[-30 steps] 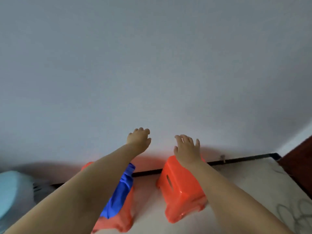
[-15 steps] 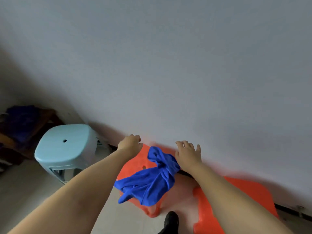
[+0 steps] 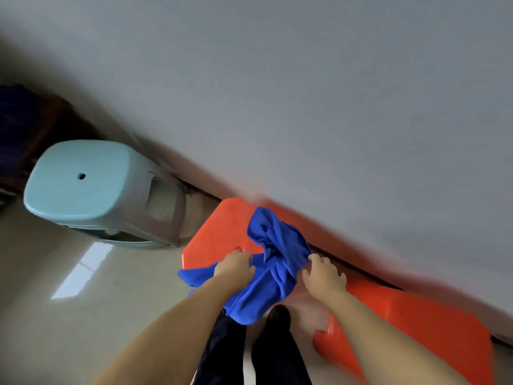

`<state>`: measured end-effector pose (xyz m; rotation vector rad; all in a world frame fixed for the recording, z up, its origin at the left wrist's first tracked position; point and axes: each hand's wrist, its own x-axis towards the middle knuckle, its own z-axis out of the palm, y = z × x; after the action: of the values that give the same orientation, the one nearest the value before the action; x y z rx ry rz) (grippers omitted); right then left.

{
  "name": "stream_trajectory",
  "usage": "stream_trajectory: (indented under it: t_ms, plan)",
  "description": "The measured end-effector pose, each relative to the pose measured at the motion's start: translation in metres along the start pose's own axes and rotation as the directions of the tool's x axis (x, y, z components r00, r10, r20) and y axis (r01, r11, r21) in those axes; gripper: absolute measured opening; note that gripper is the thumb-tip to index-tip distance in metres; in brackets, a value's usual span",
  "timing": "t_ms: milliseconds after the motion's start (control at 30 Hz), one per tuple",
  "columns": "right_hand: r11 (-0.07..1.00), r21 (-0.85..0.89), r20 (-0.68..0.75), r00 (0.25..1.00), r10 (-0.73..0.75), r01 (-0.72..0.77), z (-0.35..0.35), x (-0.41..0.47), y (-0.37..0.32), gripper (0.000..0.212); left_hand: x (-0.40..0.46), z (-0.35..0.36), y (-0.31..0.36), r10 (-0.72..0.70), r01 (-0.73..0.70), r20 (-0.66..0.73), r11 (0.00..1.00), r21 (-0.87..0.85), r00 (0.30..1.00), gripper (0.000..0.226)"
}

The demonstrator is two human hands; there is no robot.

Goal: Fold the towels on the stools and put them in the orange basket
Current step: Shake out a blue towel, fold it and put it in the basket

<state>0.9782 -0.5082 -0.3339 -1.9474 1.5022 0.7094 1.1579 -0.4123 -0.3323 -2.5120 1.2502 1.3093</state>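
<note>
A crumpled blue towel [image 3: 274, 262] lies on the seat of an orange stool [image 3: 219, 232] by the wall, and part of it hangs over the stool's near edge. My left hand [image 3: 236, 266] is on the towel's left part, its fingers curled into the cloth. At the towel's right edge, my right hand [image 3: 323, 275] touches the cloth with its fingertips, fingers loosely bent. A second orange stool [image 3: 433, 332] with nothing on it stands at the lower right. No orange basket is in view.
A light blue stool [image 3: 83, 182] stands to the left against the wall. Dark furniture with dark blue cloth [image 3: 19, 126] sits at the far left. My dark trouser legs and shoe [image 3: 277, 315] are on the glossy tiled floor, just below the towel.
The view has tilted down and to the left. Both hands have dropped from above the stool onto the blue towel, the left hand taking hold of it.
</note>
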Motion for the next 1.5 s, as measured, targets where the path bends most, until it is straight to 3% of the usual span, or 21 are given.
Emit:
stream_trajectory:
  t_ms: [100, 200, 333, 400, 500, 567, 633, 767, 833, 933, 1033, 1133, 1300, 1400, 1500]
  plan:
    - [0.980, 0.186, 0.049, 0.997, 0.061, -0.069, 0.029, 0.039, -0.013, 0.049, 0.037, 0.038, -0.015, -0.006, 0.006, 0.010, 0.999, 0.037, 1.000, 0.037]
    - [0.919, 0.379, 0.056, 0.994, 0.093, -0.108, 0.060, 0.080, -0.024, 0.061, 0.074, 0.071, -0.029, 0.065, -0.060, -0.029, 0.989, 0.135, 0.997, 0.059]
    - [0.863, 0.476, 0.065, 0.986, 0.157, -0.168, 0.098, 0.104, -0.025, 0.070, 0.091, 0.115, -0.046, 0.105, -0.095, -0.019, 0.949, 0.302, 0.994, 0.084]
    - [0.846, 0.505, 0.041, 0.983, 0.177, -0.173, 0.109, 0.107, -0.021, 0.064, 0.093, 0.128, -0.053, 0.117, -0.100, -0.019, 0.913, 0.396, 0.993, 0.085]
    - [0.854, 0.476, 0.055, 0.976, 0.210, -0.211, 0.105, 0.107, -0.014, 0.037, 0.094, 0.127, -0.053, 0.127, -0.095, -0.036, 0.877, 0.471, 0.991, 0.068]
    - [0.865, 0.455, 0.089, 0.977, 0.194, -0.213, 0.092, 0.103, -0.011, 0.026, 0.091, 0.115, -0.049, 0.083, -0.074, -0.004, 0.915, 0.397, 0.997, 0.051]
    - [0.858, 0.479, 0.131, 0.981, 0.141, -0.187, 0.077, 0.097, -0.013, 0.020, 0.089, 0.097, -0.049, 0.043, -0.059, 0.077, 0.974, 0.217, 0.996, 0.031]
    - [0.798, 0.595, 0.085, 0.995, 0.055, -0.095, 0.028, 0.064, -0.030, 0.011, 0.062, 0.033, -0.048, 0.128, -0.127, 0.139, 0.992, -0.021, 0.982, 0.023]
    - [0.713, 0.696, 0.069, 0.996, 0.049, -0.084, 0.002, 0.045, -0.040, 0.016, 0.045, -0.001, -0.046, 0.163, -0.152, 0.101, 0.983, -0.106, 0.981, 0.022]
    - [0.488, 0.867, 0.104, 0.994, 0.017, -0.099, -0.047, 0.011, -0.057, 0.018, 0.019, -0.058, -0.035, 0.193, -0.183, 0.035, 0.964, -0.190, 0.981, 0.013]
    - [0.374, 0.926, 0.073, 0.996, -0.049, -0.049, -0.099, -0.021, -0.071, 0.020, -0.005, -0.118, -0.021, 0.257, -0.256, -0.025, 0.940, -0.227, 0.966, 0.012]
    - [0.241, 0.970, -0.013, 0.995, -0.097, 0.036, -0.145, -0.045, -0.081, 0.021, -0.026, -0.172, -0.003, 0.331, -0.313, -0.015, 0.875, -0.370, 0.943, 0.011]
    - [0.129, 0.974, -0.164, 0.974, -0.160, 0.185, -0.197, -0.086, -0.101, 0.011, -0.073, -0.229, 0.027, 0.460, -0.355, 0.023, 0.713, -0.604, 0.887, 0.017]
    - [0.070, 0.964, -0.238, 0.952, -0.193, 0.255, -0.216, -0.105, -0.116, 0.016, -0.092, -0.249, 0.040, 0.573, -0.391, 0.057, 0.625, -0.676, 0.817, 0.024]
    - [0.010, 0.972, -0.228, 0.956, -0.184, 0.233, -0.228, -0.127, -0.125, 0.020, -0.107, -0.263, 0.052, 0.673, -0.370, 0.086, 0.503, -0.782, 0.734, 0.037]
